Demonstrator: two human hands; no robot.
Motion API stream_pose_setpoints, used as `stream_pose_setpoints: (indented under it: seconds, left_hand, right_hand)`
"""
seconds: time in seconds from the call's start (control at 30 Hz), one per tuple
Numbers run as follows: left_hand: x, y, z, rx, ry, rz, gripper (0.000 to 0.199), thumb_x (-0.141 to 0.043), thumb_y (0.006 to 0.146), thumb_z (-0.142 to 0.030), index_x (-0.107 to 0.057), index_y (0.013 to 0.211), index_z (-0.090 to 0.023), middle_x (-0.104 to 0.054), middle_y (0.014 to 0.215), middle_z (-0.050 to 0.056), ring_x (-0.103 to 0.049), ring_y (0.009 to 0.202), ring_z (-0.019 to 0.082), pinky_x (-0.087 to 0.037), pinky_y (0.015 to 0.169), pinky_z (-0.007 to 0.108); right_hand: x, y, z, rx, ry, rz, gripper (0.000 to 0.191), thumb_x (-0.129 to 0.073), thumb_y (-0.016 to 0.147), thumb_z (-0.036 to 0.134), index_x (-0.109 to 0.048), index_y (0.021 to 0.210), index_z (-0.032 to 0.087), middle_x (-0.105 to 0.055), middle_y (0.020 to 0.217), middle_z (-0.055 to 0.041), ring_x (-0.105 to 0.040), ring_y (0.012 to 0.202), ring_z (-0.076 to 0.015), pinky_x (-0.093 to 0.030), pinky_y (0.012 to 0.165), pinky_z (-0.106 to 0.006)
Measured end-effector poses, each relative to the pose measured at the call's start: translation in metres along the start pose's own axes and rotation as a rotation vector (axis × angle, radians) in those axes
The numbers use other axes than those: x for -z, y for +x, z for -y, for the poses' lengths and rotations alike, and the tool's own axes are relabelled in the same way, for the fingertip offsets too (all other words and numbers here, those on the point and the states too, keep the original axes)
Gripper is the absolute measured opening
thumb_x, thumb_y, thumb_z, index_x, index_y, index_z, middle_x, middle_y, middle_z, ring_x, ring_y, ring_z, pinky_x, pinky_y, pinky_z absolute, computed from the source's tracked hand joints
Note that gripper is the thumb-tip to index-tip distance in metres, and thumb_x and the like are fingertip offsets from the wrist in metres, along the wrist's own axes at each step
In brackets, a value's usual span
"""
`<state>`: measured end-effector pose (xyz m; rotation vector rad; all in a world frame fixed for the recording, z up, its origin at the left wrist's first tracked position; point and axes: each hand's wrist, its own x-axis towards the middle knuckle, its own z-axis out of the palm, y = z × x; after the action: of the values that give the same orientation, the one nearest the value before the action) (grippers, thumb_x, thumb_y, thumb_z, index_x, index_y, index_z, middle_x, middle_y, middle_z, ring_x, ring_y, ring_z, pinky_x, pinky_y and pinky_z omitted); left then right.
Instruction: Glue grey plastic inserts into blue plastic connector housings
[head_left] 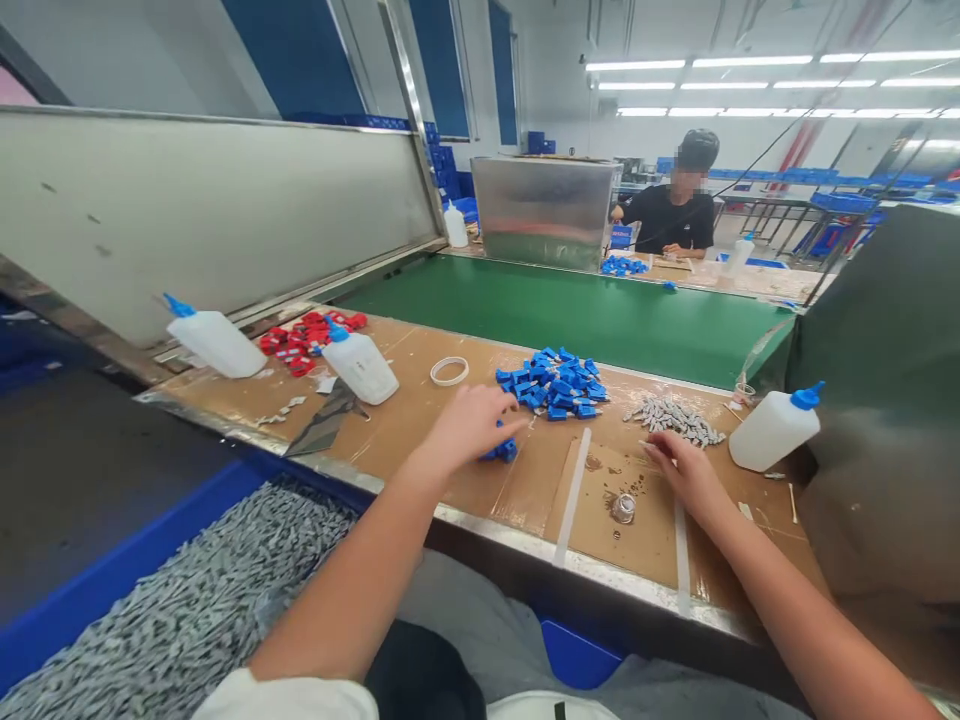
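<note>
My left hand (476, 425) hovers with fingers apart over a few small blue plastic parts (502, 446) on the cardboard-covered bench. A larger heap of blue plastic parts (553, 383) lies just beyond it. My right hand (684, 475) has its fingertips pinched together near a pile of small grey parts (675, 420); a tiny pale tip shows at the fingers, too small to name. Between the hands, a small glassy pot (623, 508) sits on a stained cardboard sheet (645, 555) held by white tape strips.
White squeeze bottles with blue caps (776, 428) stand right and lie left (360, 365), near red parts (300, 340). A tape roll (449, 371) lies mid-bench. Beyond runs a green conveyor belt (540, 305); a co-worker (675, 215) sits across. A blue bin (127, 535) of grey parts is lower left.
</note>
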<state>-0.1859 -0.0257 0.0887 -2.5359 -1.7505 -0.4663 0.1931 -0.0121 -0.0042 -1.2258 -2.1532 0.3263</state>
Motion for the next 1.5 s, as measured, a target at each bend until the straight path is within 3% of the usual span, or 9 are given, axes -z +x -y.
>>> stream_pose_setpoints:
  seconds: [0.1,0.23,0.37,0.53,0.6,0.7,0.87,1.13,1.5]
  left_hand:
    - [-0.021,-0.037,0.009,-0.004,0.1,0.106,0.019,-0.079,0.087,-0.039,-0.075,0.097,-0.023,-0.071,0.105,0.009,-0.063,0.103,0.03,-0.042,0.088,0.042]
    - [-0.049,-0.051,0.003,-0.003,0.075,0.001,0.011,-0.076,0.089,-0.029,-0.073,0.095,-0.021,-0.069,0.112,0.011,-0.061,0.111,0.033,-0.043,0.091,0.045]
    - [-0.058,-0.036,-0.021,-0.108,-0.19,-0.146,0.009,-0.065,0.094,-0.028,-0.068,0.097,-0.021,-0.068,0.128,0.011,-0.06,0.119,0.03,-0.046,0.098,0.045]
    - [-0.065,0.015,-0.073,-0.157,-0.527,-0.111,0.009,-0.063,0.092,-0.029,-0.06,0.088,-0.021,-0.066,0.085,0.001,-0.061,0.078,0.018,-0.044,0.072,0.03]
    - [-0.075,0.04,-0.092,-0.167,-0.647,-0.08,0.01,-0.067,0.088,-0.027,-0.059,0.092,-0.022,-0.065,0.086,0.0,-0.059,0.076,0.017,-0.042,0.069,0.028]
    - [-0.099,0.068,-0.111,-0.185,-0.803,-0.008,0.022,-0.073,0.084,-0.025,-0.061,0.102,-0.023,-0.067,0.094,0.002,-0.063,0.085,0.021,-0.045,0.075,0.029]
    - [-0.131,0.078,-0.119,-0.251,-0.7,0.084,0.016,-0.077,0.081,-0.028,-0.062,0.08,-0.022,-0.066,0.092,0.007,-0.065,0.088,0.026,-0.046,0.076,0.032]
    - [-0.128,0.073,-0.117,-0.272,-0.379,0.199,0.024,-0.072,0.09,-0.046,-0.066,0.081,-0.024,-0.071,0.08,0.006,-0.069,0.081,0.027,-0.04,0.068,0.032]
    - [-0.126,0.075,-0.121,-0.298,-0.312,0.191,0.022,-0.073,0.087,-0.042,-0.069,0.079,-0.023,-0.072,0.077,0.009,-0.071,0.079,0.03,-0.04,0.066,0.034]
  right_hand:
    - [0.012,-0.03,0.015,0.099,0.164,-0.009,0.015,-0.057,0.105,0.029,-0.071,0.107,0.023,-0.074,0.1,-0.0046,-0.071,0.09,-0.0187,-0.056,0.082,-0.029]
    - [0.02,-0.055,0.036,0.2,0.17,0.006,0.023,-0.055,0.105,0.018,-0.074,0.115,0.026,-0.075,0.108,-0.0048,-0.073,0.097,-0.0167,-0.058,0.084,-0.026]
    - [0.024,-0.064,0.041,0.347,0.019,0.028,0.032,-0.054,0.103,0.011,-0.071,0.128,0.024,-0.075,0.111,-0.0084,-0.073,0.099,-0.0187,-0.06,0.084,-0.029]
    - [0.034,-0.063,0.043,0.515,-0.079,0.149,0.039,-0.045,0.105,0.009,-0.067,0.136,0.021,-0.075,0.12,-0.0114,-0.072,0.107,-0.021,-0.06,0.091,-0.034]
    - [0.034,-0.061,0.042,0.45,-0.037,0.105,0.034,-0.048,0.106,0.014,-0.071,0.129,0.022,-0.076,0.116,-0.0102,-0.073,0.104,-0.0204,-0.061,0.09,-0.033]
    - [0.026,-0.051,0.035,0.113,0.063,-0.081,0.019,-0.06,0.103,0.031,-0.078,0.108,0.024,-0.078,0.101,-0.0082,-0.074,0.092,-0.0209,-0.061,0.084,-0.033]
    - [0.004,-0.022,0.015,-0.348,0.4,-0.256,0.039,-0.063,0.097,0.053,-0.075,0.091,0.017,-0.075,0.078,-0.0063,-0.071,0.072,-0.0199,-0.06,0.072,-0.032]
    - [0.002,-0.017,0.01,-0.298,0.303,-0.203,0.032,-0.064,0.095,0.047,-0.076,0.086,0.019,-0.072,0.076,-0.0038,-0.067,0.073,-0.019,-0.053,0.07,-0.029]
    - [-0.006,-0.016,0.003,-0.052,0.093,-0.072,0.032,-0.056,0.103,0.044,-0.079,0.099,0.022,-0.076,0.092,-0.0081,-0.07,0.082,-0.021,-0.057,0.077,-0.033]
